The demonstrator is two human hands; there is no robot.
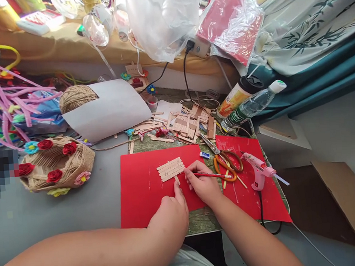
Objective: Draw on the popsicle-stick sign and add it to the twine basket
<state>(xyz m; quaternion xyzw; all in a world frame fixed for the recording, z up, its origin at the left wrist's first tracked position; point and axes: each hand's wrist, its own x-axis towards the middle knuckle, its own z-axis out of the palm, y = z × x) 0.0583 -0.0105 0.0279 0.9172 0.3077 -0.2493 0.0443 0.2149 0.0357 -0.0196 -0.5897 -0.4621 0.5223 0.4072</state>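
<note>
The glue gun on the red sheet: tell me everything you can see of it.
The glue gun looks like pink plastic with a pale nozzle end and a clear glue stick poking out at its right. It lies on its side on the right red sheet, right of the scissors. A black cord runs from its handle toward the table edge. No hand touches it.

Right hand point(201, 183): a red pencil point(213, 175) is gripped, tip at the stick panel point(171, 168).
Left hand point(170, 214): rested on red paper point(142, 193).
Scissors point(224, 157): laid beside glue gun point(258, 171).

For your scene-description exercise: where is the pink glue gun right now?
In the head view, the pink glue gun lies on the red paper sheet, right of the orange-handled scissors and the right hand.
</note>
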